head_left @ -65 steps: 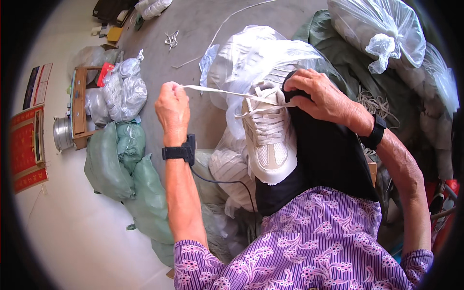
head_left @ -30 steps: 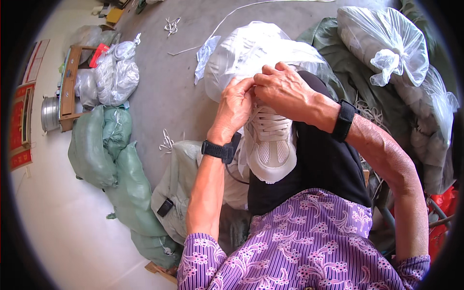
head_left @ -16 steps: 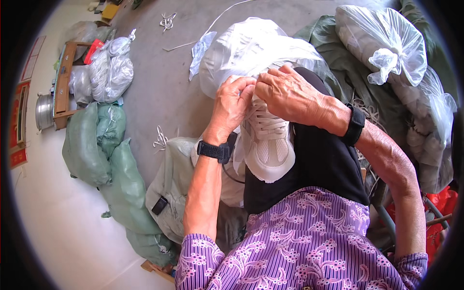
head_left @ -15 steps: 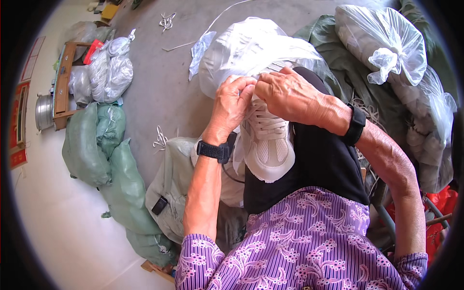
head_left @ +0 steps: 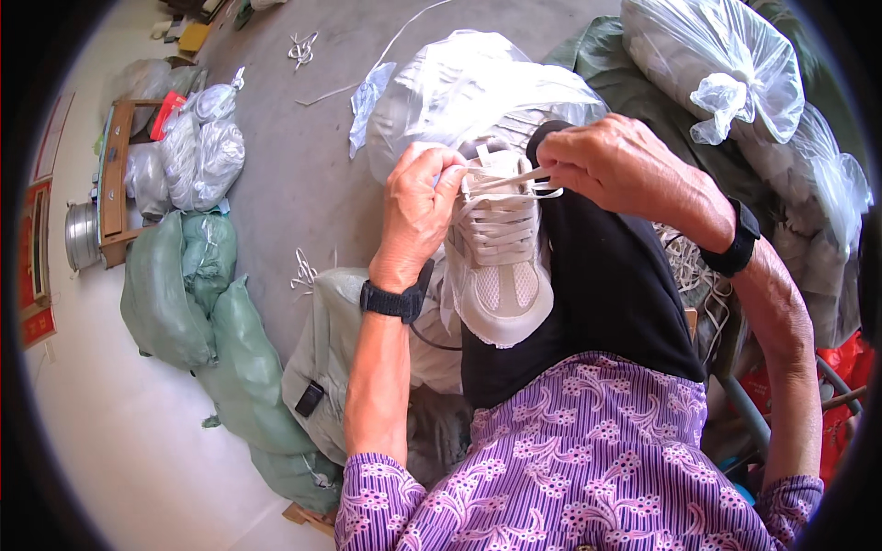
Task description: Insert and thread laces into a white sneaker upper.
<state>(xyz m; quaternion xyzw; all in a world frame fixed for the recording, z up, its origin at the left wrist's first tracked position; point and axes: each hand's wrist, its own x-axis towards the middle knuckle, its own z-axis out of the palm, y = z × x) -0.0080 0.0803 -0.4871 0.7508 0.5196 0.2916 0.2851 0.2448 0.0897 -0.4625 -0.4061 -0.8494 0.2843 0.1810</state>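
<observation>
A pale off-white sneaker (head_left: 501, 241) rests on my lap with its toe toward me. Flat laces cross its front in rows. My right hand (head_left: 625, 170) is closed in a pinch on the shoelace (head_left: 514, 181), which stretches over the top of the shoe. At the left side of the shoe's upper eyelets, my left hand (head_left: 418, 216) is closed, thumb against forefinger. The lace's left end runs to these fingers, and its tip there is hidden.
Just beyond the shoe sits a clear plastic bag (head_left: 459, 87) of white items. Another tied clear bag (head_left: 721, 64) lies far right. Green sacks (head_left: 248, 354) line the left wall. Loose white laces (head_left: 712, 275) hang beside my right thigh.
My right hand has moved right, away from my left hand, drawing the lace across the shoe. More of the shoe's tongue and upper eyelets shows now. My left hand has stayed near the same place.
</observation>
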